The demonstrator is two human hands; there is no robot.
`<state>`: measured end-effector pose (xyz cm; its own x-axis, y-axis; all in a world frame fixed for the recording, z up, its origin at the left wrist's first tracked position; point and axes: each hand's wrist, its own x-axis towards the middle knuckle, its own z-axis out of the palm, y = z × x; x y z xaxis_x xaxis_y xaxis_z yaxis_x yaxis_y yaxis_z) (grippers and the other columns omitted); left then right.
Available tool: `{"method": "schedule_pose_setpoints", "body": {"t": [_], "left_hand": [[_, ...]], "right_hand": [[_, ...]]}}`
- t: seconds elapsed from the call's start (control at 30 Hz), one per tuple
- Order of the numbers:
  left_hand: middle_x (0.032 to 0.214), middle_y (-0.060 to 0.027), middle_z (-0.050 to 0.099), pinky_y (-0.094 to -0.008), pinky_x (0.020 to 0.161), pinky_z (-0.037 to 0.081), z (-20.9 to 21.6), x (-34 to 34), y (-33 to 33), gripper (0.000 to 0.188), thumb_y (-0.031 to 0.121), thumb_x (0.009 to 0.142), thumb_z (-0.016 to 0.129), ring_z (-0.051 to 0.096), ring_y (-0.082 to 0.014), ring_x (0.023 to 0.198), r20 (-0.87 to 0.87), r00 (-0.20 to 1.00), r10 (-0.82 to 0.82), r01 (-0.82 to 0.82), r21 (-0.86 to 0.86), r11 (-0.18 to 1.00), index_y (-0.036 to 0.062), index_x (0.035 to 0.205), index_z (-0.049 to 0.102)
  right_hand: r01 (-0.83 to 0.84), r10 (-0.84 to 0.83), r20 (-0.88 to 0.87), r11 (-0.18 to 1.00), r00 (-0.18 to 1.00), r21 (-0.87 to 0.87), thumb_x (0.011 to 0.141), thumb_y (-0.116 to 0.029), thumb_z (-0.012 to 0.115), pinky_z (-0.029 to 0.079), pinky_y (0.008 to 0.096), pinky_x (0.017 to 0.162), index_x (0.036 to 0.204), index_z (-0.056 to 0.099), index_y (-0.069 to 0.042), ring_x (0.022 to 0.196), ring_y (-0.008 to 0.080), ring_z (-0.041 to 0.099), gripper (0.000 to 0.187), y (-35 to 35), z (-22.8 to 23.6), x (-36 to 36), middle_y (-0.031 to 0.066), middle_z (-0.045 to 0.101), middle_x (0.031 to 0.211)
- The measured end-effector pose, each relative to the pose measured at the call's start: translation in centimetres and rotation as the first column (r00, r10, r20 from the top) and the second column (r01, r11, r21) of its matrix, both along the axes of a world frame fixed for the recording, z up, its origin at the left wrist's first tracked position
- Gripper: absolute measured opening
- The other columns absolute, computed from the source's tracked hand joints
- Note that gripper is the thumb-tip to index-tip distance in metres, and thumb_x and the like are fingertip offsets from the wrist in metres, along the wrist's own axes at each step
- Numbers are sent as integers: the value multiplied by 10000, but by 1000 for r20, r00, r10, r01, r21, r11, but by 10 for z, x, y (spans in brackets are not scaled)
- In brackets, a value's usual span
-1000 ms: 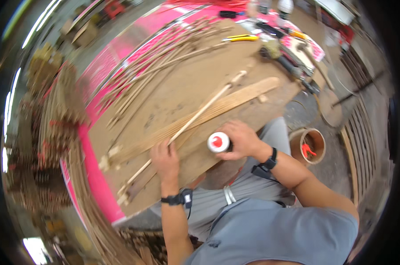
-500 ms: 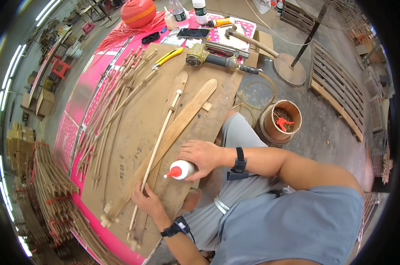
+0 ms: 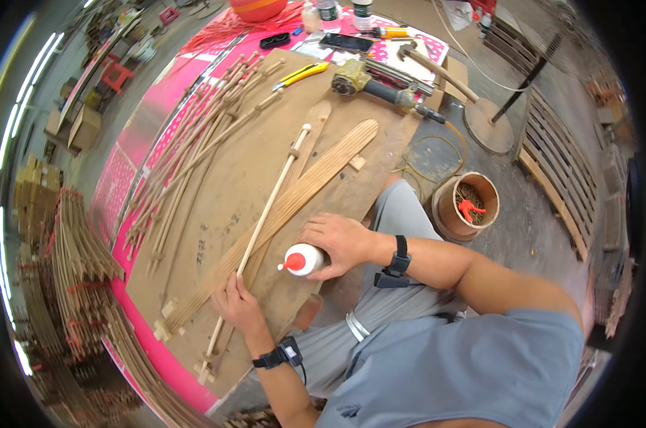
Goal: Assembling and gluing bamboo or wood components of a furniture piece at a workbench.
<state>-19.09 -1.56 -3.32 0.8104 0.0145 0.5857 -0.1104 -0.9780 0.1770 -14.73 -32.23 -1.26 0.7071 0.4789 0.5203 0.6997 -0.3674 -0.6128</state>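
My right hand (image 3: 338, 246) is wrapped around a white glue bottle (image 3: 311, 261) with a red nozzle, near the board's front edge. The nozzle points left, towards a thin wooden rod (image 3: 271, 203) that carries a small ball tip and a collar at its far end. Near the rod's lower part, my left hand (image 3: 238, 305) is closed on it, thumb and fingers pinching. Beneath the rod, a wide wooden slat (image 3: 330, 162) with a rounded end crosses a narrower slat (image 3: 313, 135). Both slats lie on the brown board (image 3: 216, 192).
Several similar rods (image 3: 201, 135) lie in a loose pile to the left. Beyond are a yellow utility knife (image 3: 303, 73), a pneumatic nailer (image 3: 373, 89), a hammer (image 3: 437, 68) and a phone (image 3: 348, 43). A round bin (image 3: 488, 191) of small pieces stands right of my knee; bundled sticks (image 3: 84, 278) stand left.
The whole view has shifted, so the table's things sit farther right and higher. Both hands keep their grips on the bottle and the rod, with little visible movement.
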Motion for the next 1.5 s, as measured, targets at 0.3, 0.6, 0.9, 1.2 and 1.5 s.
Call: {"method": "schedule_pose_setpoints", "body": {"t": [0.3, 0.6, 0.9, 1.2, 1.5], "left_hand": [[988, -80, 658, -466, 841, 493, 7, 3, -10, 187, 129, 892, 808, 620, -320, 934, 54, 996, -65, 68, -45, 997, 87, 1070, 769], [970, -67, 652, -443, 828, 495, 7, 1, -13, 188, 167, 896, 800, 620, -301, 920, 19, 998, -55, 57, -71, 996, 101, 1070, 774], [926, -65, 637, -435, 791, 487, 10, 14, -36, 172, 178, 894, 787, 603, -302, 875, 56, 993, -102, 112, -218, 969, 88, 1041, 782], [915, -56, 639, -429, 783, 481, 12, 13, -31, 202, 188, 885, 796, 604, -289, 872, 35, 993, -113, 119, -229, 966, 78, 1054, 788], [933, -43, 643, -426, 799, 457, 8, 12, -35, 193, 222, 879, 799, 607, -270, 904, 85, 994, -69, 81, -144, 986, 114, 1038, 782]], "right_hand": [[3, -4, -16, 999, 1000, -37, 725, -425, 875, 531, 422, 870, 1110, 684, -67, 964, 331, 666, 560, -2, 9, 0, 122, 688, 1008], [12, -10, 19, 998, 1000, -68, 720, -425, 874, 524, 440, 880, 1140, 672, -61, 980, 354, 650, 591, 2, 5, 2, 131, 679, 1033], [36, -34, 34, 997, 999, -74, 665, -368, 890, 528, 449, 811, 1084, 687, -54, 885, 367, 649, 562, 5, 8, -2, 140, 692, 980], [29, -24, 56, 995, 998, -97, 620, -366, 894, 522, 464, 808, 1092, 656, -17, 897, 388, 642, 633, 4, 3, 1, 163, 681, 1010], [43, -40, 35, 996, 999, -78, 645, -328, 877, 516, 468, 793, 1103, 658, -38, 881, 393, 626, 585, 3, 9, -2, 163, 658, 972]]}}
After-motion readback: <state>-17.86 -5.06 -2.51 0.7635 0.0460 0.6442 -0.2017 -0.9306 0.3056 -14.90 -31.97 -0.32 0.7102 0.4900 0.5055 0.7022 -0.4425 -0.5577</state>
